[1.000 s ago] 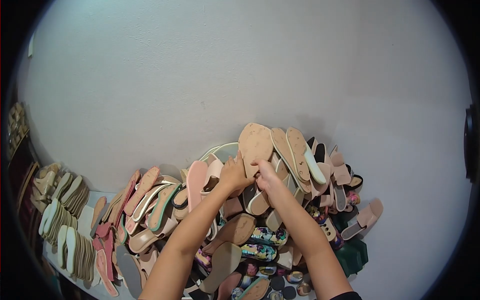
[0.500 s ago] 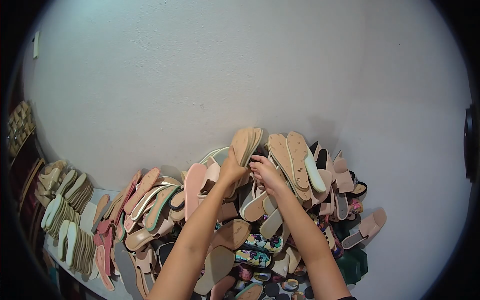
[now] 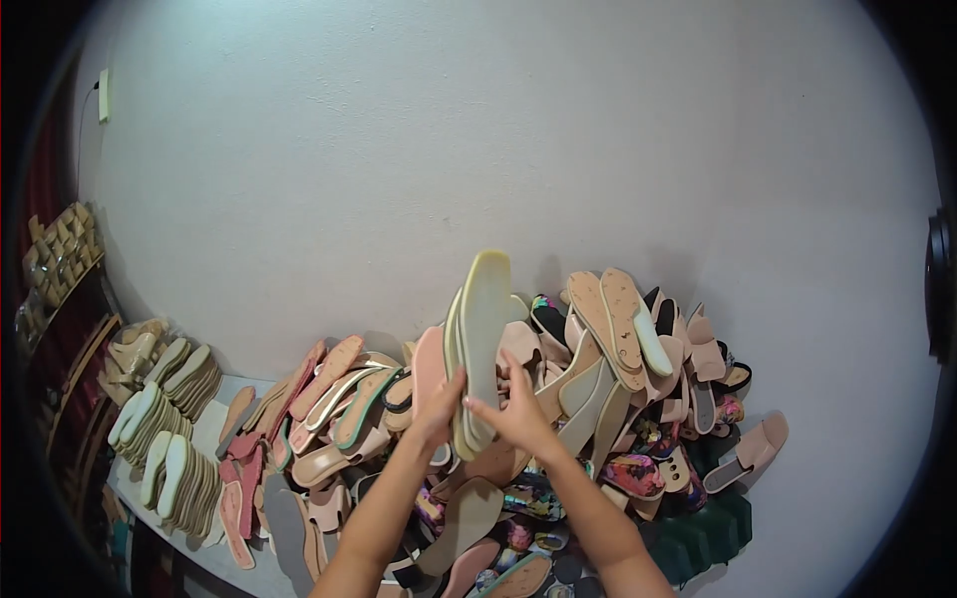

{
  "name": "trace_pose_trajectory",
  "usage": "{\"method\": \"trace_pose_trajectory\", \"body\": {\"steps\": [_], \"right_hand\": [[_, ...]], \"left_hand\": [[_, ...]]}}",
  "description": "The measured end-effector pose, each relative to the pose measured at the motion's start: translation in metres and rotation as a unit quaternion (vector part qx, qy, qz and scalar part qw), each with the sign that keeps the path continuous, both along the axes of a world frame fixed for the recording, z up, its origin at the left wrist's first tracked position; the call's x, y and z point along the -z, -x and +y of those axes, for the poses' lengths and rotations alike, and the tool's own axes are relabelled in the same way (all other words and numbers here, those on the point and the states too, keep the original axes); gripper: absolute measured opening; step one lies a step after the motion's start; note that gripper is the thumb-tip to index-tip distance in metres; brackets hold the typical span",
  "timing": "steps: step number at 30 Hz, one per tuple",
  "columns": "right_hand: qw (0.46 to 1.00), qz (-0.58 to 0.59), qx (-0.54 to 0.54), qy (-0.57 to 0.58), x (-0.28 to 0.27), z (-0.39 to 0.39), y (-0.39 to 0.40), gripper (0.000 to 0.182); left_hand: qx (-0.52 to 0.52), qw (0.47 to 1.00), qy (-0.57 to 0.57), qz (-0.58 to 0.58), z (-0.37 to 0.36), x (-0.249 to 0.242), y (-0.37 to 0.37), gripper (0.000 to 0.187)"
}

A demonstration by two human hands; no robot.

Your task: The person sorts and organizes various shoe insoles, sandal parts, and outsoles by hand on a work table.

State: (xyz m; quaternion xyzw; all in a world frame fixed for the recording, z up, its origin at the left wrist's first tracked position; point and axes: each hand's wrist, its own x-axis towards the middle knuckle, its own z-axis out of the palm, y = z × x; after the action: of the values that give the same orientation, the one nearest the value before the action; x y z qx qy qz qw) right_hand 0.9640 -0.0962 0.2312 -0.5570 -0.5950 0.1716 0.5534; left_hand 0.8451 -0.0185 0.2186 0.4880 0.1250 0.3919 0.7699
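Upright in front of me is a small stack of shoe insoles (image 3: 485, 319), its pale greenish-white face toward me. My left hand (image 3: 437, 411) is closed around the stack's left edge, low down. The thumb of my right hand (image 3: 520, 414) lies across the front insole's face, and its fingers are at the right edge. Behind and below the hands is a heap of sandals and soles, including a pink sole (image 3: 429, 364) at the left. Two tan insoles (image 3: 605, 324) with small marks lean on the heap at the right.
Stacks of pale insoles (image 3: 189, 488) stand on the white table (image 3: 232, 399) at the left. A shelf (image 3: 62, 299) with wrapped pieces is at the far left. A beige sandal (image 3: 750, 453) leans near the right wall, above dark green objects (image 3: 703, 538).
The insole stack has turned from its tan marked side to its pale side. My right hand has come onto the stack, and the view has shifted slightly left.
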Motion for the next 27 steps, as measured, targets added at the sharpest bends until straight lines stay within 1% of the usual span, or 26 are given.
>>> {"method": "trace_pose_trajectory", "body": {"steps": [2,3,5,6,7,8,10,11,12,13,14,15,18,19,22,23,26,27], "right_hand": [[0.998,-0.031,0.01,-0.046,0.01,-0.014,0.024,0.07],[0.998,0.031,-0.021,-0.046,0.023,-0.019,0.032,0.067],[0.984,0.152,-0.082,-0.04,0.047,-0.027,0.04,0.06],[0.97,0.223,-0.094,-0.027,0.035,-0.043,0.05,0.055],[0.953,0.286,-0.095,-0.027,0.037,-0.053,0.054,0.055],[0.932,0.349,-0.094,-0.028,0.042,-0.063,0.06,0.055],[0.956,0.286,-0.05,-0.039,0.064,-0.073,0.082,0.053],[0.966,0.254,-0.028,-0.047,0.073,-0.078,0.093,0.052],[0.983,0.181,-0.013,-0.028,0.078,-0.082,0.108,0.05],[0.995,0.099,0.007,-0.03,0.084,-0.085,0.126,0.051],[0.999,0.016,0.027,-0.031,0.091,-0.086,0.145,0.051],[0.997,-0.041,0.048,-0.036,0.095,-0.087,0.164,0.052],[1.0,-0.009,0.02,-0.006,0.095,-0.095,0.2,0.055],[0.999,-0.046,0.008,-0.006,0.097,-0.097,0.203,0.057],[0.999,0.043,-0.02,-0.02,0.114,-0.101,0.215,0.057],[0.953,0.285,-0.103,0.009,0.116,-0.104,0.223,0.056],[0.937,0.333,-0.101,0.023,0.107,-0.119,0.237,0.056],[0.942,0.322,-0.091,0.012,0.11,-0.121,0.245,0.054]], "left_hand": [[-0.027,1.0,0.015,-0.004,-0.026,0.003,0.02,0.05],[-0.042,0.999,0.024,-0.006,-0.035,0.006,0.032,0.05],[-0.027,0.998,0.036,-0.042,-0.037,0.021,0.053,0.052],[-0.019,0.997,0.043,-0.059,-0.036,0.033,0.064,0.053],[0.015,0.993,0.075,-0.089,-0.033,0.047,0.077,0.062],[0.009,0.992,0.079,-0.098,-0.037,0.057,0.089,0.062],[0.001,0.989,0.087,-0.115,-0.052,0.061,0.114,0.062],[-0.01,0.99,0.099,-0.101,-0.055,0.073,0.123,0.062],[-0.022,0.992,0.093,-0.078,-0.063,0.079,0.13,0.06],[-0.034,0.99,0.122,-0.055,-0.071,0.089,0.139,0.057],[-0.046,0.987,0.152,-0.031,-0.078,0.102,0.146,0.055],[-0.028,0.991,0.133,-0.011,-0.082,0.114,0.152,0.057],[-0.032,0.976,0.21,-0.046,-0.094,0.126,0.178,0.061],[-0.01,0.982,0.183,-0.035,-0.098,0.121,0.187,0.067],[-0.015,0.981,0.182,-0.069,-0.103,0.117,0.21,0.066],[0.023,0.969,0.195,-0.151,-0.108,0.1,0.214,0.064],[-0.01,0.986,0.128,-0.107,-0.115,0.092,0.234,0.066],[-0.029,0.989,0.114,-0.094,-0.118,0.094,0.237,0.061]]}}
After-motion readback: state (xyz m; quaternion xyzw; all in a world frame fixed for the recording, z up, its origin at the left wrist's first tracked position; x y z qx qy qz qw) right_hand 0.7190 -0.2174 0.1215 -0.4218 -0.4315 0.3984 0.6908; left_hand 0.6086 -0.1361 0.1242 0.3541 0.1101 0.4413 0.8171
